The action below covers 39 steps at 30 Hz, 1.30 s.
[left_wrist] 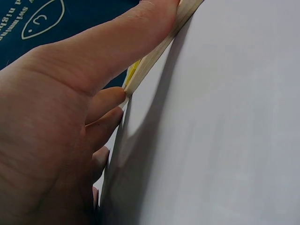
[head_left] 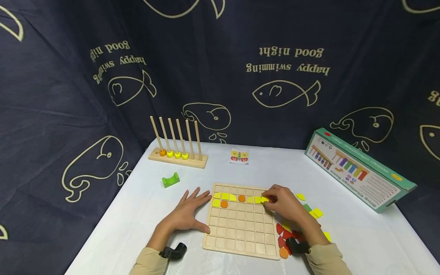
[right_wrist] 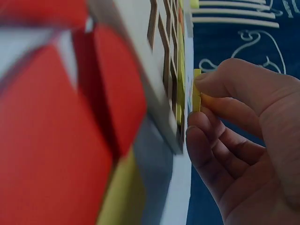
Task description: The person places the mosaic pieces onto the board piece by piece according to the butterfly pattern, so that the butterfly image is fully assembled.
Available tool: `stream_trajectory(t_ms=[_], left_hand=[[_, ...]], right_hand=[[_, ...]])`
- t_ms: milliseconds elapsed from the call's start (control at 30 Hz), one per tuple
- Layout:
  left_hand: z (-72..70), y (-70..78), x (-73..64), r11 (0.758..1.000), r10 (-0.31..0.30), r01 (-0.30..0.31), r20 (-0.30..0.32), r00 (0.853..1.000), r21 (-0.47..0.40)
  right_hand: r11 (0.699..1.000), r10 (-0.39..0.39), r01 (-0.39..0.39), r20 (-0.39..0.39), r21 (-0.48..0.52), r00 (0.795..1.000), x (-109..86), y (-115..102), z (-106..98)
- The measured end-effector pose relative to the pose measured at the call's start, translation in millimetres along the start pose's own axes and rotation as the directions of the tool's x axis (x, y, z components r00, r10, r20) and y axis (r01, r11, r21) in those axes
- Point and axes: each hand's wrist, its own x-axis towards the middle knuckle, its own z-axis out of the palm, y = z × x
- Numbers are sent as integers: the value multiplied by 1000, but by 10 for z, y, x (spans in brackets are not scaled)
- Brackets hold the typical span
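A wooden grid board (head_left: 240, 233) lies on the white table, with yellow pieces and two orange discs (head_left: 241, 198) in its upper rows. My right hand (head_left: 284, 202) is over the board's upper right corner, pinching a yellow tile (right_wrist: 197, 91) between thumb and fingers. That tile is right beside a yellow square (head_left: 257, 199) in the second row. On the board's left side my left hand (head_left: 189, 214) rests with fingers spread, its thumb and fingertips at the wooden edge. In the left wrist view the thumb (left_wrist: 140, 33) lies along that edge.
Loose red pieces (head_left: 280, 241), plus yellow, green and orange ones, lie right of the board, partly under my right forearm. Behind stand a peg rack (head_left: 178, 160) with beads, a green curved block (head_left: 170, 180), a butterfly picture card (head_left: 239, 156) and a game box (head_left: 357, 168).
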Motion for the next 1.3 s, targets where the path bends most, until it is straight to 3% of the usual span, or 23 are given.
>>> stream_trajectory(t_ms=[167, 467, 733, 1300], left_hand=[[2, -4, -8, 1000, -14, 14, 12, 1000, 9], [3, -32, 4, 999, -29, 29, 20, 999, 21], [10, -31, 5, 999, -35, 34, 21, 999, 16], [10, -24, 3, 999, -42, 41, 24, 999, 20]], right_hand=[[996, -93, 93, 18, 9, 996, 54, -96, 88], [989, -148, 148, 48, 9, 988, 172, -299, 225], [970, -239, 241, 90, -13, 967, 271, -476, 364], [958, -274, 284, 149, -48, 950, 352, -675, 546]])
